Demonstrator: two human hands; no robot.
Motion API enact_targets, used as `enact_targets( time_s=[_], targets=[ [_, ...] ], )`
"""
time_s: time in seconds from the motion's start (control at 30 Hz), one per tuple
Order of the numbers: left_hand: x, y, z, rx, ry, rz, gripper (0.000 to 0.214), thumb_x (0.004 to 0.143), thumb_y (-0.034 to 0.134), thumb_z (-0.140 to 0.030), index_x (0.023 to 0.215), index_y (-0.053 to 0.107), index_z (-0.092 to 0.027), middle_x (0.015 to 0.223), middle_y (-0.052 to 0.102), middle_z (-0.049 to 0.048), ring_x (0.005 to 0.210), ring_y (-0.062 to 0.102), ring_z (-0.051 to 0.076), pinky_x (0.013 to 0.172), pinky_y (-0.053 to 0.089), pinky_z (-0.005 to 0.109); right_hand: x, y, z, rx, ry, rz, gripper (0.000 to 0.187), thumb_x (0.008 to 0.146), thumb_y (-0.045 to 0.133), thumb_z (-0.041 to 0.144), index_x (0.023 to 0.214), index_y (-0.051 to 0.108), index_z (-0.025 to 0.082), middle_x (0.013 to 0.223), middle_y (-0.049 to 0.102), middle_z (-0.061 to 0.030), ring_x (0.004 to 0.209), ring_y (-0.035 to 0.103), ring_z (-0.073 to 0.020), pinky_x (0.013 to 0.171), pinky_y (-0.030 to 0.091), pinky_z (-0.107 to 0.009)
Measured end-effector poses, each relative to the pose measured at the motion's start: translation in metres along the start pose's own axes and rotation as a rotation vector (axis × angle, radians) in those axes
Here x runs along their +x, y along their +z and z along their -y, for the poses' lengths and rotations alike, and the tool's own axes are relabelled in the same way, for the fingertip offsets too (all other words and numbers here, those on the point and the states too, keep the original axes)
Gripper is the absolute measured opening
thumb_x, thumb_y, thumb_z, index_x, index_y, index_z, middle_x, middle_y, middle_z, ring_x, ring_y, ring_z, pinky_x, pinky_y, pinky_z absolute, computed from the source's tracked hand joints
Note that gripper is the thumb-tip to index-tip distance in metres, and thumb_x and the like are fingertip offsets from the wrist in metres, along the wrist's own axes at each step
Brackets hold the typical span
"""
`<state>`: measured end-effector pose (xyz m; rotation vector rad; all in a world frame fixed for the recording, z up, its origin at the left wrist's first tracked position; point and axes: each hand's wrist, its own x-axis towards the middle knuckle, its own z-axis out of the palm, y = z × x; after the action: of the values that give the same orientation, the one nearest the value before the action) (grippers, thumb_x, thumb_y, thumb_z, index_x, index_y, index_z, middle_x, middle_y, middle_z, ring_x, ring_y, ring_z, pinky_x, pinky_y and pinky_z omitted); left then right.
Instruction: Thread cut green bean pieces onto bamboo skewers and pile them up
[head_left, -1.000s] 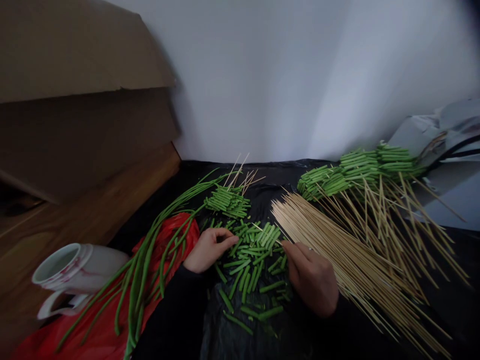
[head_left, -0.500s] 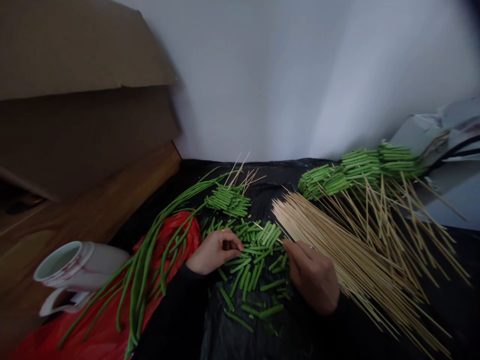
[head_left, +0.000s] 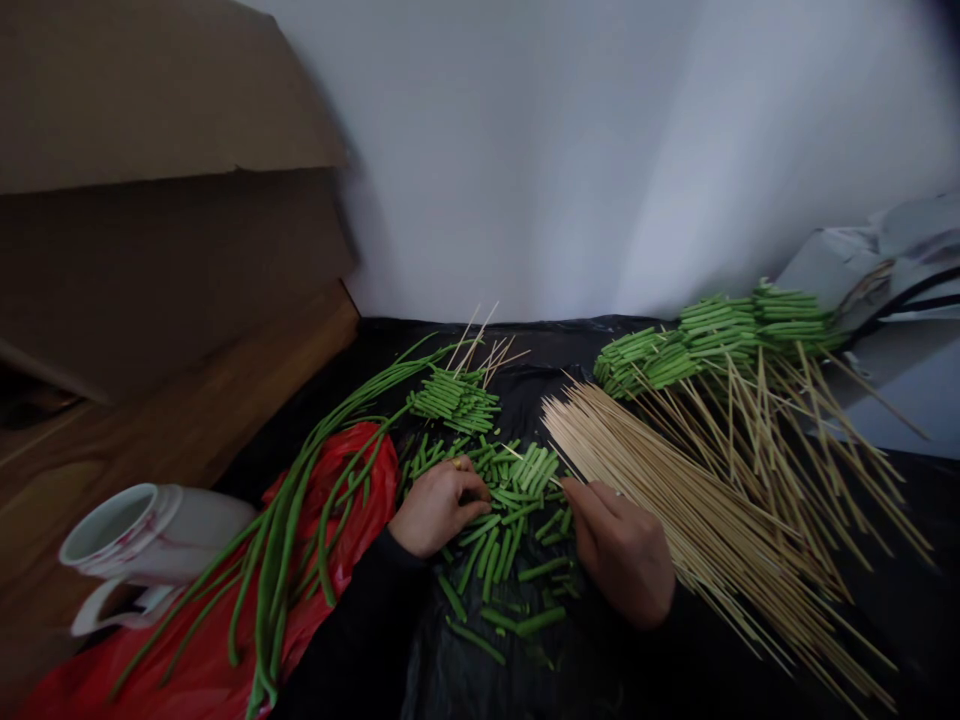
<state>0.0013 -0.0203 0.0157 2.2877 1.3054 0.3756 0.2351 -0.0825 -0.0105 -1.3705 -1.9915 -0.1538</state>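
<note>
My right hand [head_left: 626, 550] grips the end of a bamboo skewer [head_left: 556, 482]. Several cut green bean pieces sit side by side on that skewer [head_left: 536, 468], its pale tip showing at their left. My left hand [head_left: 442, 505] is curled, thumb and fingers nearly together, down at the loose bean pieces [head_left: 491, 560]. What lies between those fingertips, if anything, is hidden. The loose pieces spread over a black plastic sheet [head_left: 450, 680] between and in front of both hands. Just beyond them lies a small stack of filled skewers [head_left: 455, 400], sticks pointing away.
Bare bamboo skewers [head_left: 675, 490] lie in a thick bundle at right, with filled bean skewers [head_left: 720, 335] behind. Long whole beans [head_left: 281, 540] rest on a red plastic bag [head_left: 360, 460] at left, beside a tipped white pitcher [head_left: 180, 530]. A cardboard box [head_left: 165, 230] stands far left.
My left hand has shifted slightly right and down into the loose bean pieces. The right hand keeps its hold on the skewer, hardly moving.
</note>
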Motion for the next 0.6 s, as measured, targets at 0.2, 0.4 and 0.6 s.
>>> enact_targets(
  time_s=[0.2,0.4,0.6],
  targets=[
    [0.002,0.01,-0.007,0.085,-0.03,-0.191,0.011,0.085,0.057,-0.024,0.081,0.068,-0.02,0.086,0.061,0.0052,0.083,0.058,0.019,0.077,0.04,0.028,0.0,0.0,0.0,0.001,-0.003,-0.006,0.029,0.088,0.042,0.008,0.106,0.065,0.015,0.071,0.059,-0.0022,0.066,0.055,-0.0117,0.063,0.036,-0.024],
    [0.004,0.013,-0.006,0.041,-0.032,-0.275,0.013,0.087,0.056,-0.026,0.082,0.067,-0.02,0.085,0.062,0.0043,0.083,0.058,0.018,0.077,0.042,0.029,0.002,-0.002,-0.002,-0.009,0.002,-0.04,0.025,0.09,0.045,0.011,0.104,0.065,0.016,0.069,0.058,-0.0008,0.064,0.055,-0.0111,0.062,0.036,-0.023],
    [0.004,0.016,-0.006,-0.025,0.009,-0.294,0.011,0.086,0.057,-0.021,0.085,0.068,-0.02,0.086,0.062,0.0036,0.083,0.058,0.017,0.078,0.043,0.029,0.003,-0.002,-0.005,-0.01,0.003,-0.042,0.027,0.088,0.046,0.008,0.106,0.064,0.016,0.071,0.059,-0.0006,0.063,0.055,-0.0111,0.062,0.036,-0.024]
  ],
)
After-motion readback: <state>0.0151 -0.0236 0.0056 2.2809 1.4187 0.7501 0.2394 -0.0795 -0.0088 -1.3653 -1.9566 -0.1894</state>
